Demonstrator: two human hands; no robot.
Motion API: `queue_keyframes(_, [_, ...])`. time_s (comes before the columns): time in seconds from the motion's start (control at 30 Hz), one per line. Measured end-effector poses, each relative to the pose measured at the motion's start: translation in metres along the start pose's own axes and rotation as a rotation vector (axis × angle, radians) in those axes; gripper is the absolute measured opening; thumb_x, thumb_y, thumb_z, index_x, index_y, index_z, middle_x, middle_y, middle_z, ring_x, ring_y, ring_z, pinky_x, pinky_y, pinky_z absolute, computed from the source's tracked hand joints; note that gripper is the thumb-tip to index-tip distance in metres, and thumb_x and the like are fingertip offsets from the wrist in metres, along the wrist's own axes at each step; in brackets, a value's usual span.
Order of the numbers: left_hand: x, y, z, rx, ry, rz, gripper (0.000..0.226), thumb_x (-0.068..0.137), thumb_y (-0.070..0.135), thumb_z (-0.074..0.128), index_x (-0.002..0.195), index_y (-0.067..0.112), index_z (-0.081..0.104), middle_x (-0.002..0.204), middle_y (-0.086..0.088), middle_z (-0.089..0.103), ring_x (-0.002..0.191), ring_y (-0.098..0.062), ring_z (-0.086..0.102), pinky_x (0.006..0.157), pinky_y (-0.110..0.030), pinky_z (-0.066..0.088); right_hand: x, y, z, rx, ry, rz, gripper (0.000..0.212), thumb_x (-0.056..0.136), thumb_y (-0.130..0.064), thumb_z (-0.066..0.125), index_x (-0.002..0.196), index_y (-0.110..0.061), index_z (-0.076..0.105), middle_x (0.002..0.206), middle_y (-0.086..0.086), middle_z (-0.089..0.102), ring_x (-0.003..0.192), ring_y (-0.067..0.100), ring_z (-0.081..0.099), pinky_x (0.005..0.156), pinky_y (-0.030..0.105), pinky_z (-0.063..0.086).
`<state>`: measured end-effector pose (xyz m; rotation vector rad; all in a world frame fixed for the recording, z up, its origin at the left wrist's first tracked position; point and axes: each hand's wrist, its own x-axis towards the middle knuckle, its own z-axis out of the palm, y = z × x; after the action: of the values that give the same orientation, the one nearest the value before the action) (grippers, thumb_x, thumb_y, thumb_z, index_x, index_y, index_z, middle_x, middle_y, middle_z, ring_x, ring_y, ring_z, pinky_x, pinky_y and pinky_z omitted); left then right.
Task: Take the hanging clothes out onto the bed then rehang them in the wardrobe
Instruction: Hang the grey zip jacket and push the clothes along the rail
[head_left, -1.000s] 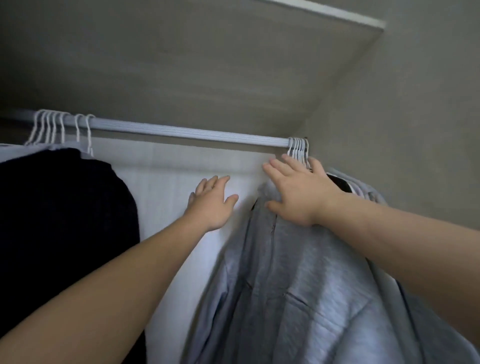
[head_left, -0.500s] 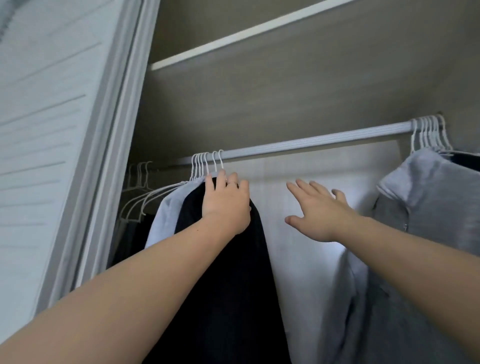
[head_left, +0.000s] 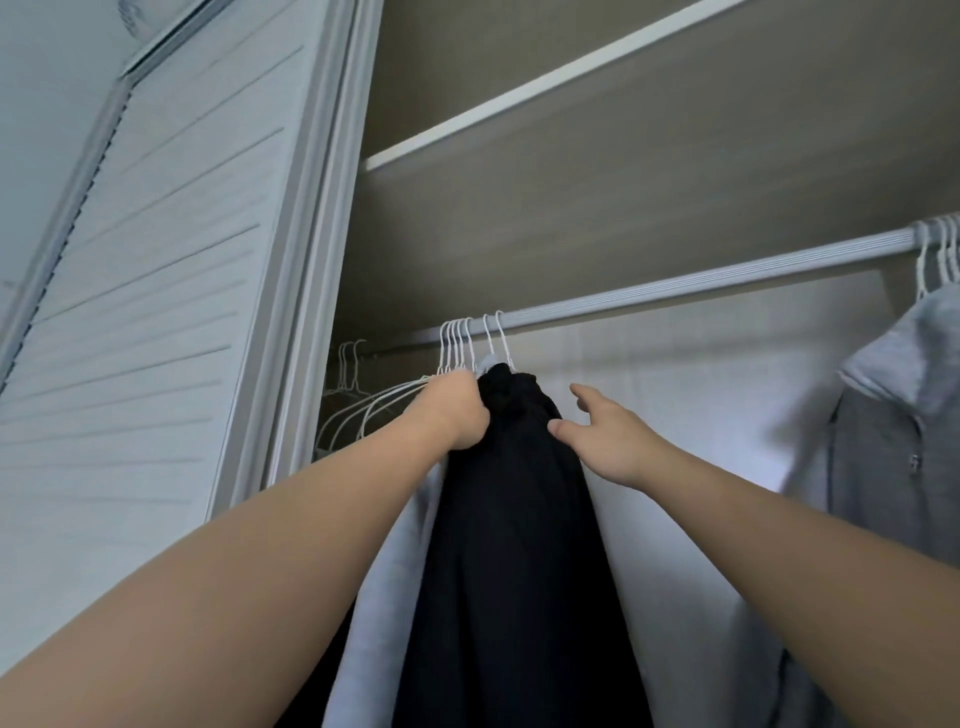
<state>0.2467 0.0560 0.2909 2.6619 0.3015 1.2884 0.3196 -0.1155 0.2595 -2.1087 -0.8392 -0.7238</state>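
A black garment (head_left: 514, 545) hangs from white wire hangers (head_left: 457, 345) on the grey wardrobe rail (head_left: 701, 283). My left hand (head_left: 454, 413) is closed around the hanger necks and the garment's top at its left side. My right hand (head_left: 605, 436) lies open against the black garment's right shoulder, thumb touching the cloth. A pale blue garment (head_left: 384, 587) hangs just left of the black one, partly behind my left arm. A grey hooded top (head_left: 893, 426) hangs at the rail's right end.
A louvred white wardrobe door (head_left: 156, 312) stands to the left. Several empty wire hangers (head_left: 348, 400) hang at the rail's far left. A shelf (head_left: 545, 88) runs above the rail. The white back wall (head_left: 701, 415) shows between the two clothing groups.
The view has swung left from the grey top to the black garment. My left hand closed on the hangers at its top, and my right hand moved left onto its shoulder.
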Motion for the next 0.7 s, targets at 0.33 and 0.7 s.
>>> queue_keyframes(0.33, [-0.008, 0.052, 0.023, -0.367, -0.123, 0.223, 0.026, 0.098, 0.025, 0.054, 0.085, 0.003, 0.061, 0.067, -0.005, 0.056, 0.07, -0.024, 0.055, 0.055, -0.03, 0.038, 0.004, 0.001, -0.021, 0.562, -0.053, 0.24, 0.037, 0.101, -0.052, 0.036, 0.119, -0.028, 0.058, 0.106, -0.008, 0.062, 0.101, 0.013, 0.057, 0.102, 0.051, 0.044])
queue_keyframes(0.7, [0.018, 0.019, 0.013, 0.316, 0.133, 0.028, 0.055, 0.096, 0.058, 0.04, 0.136, 0.023, 0.056, 0.145, -0.01, 0.045, 0.132, -0.037, 0.035, 0.105, -0.05, 0.028, 0.014, 0.01, -0.038, 0.484, -0.049, 0.238, 0.048, 0.093, -0.065, 0.042, 0.113, -0.03, 0.068, 0.112, -0.009, 0.069, 0.106, 0.015, 0.062, 0.096, 0.047, 0.048])
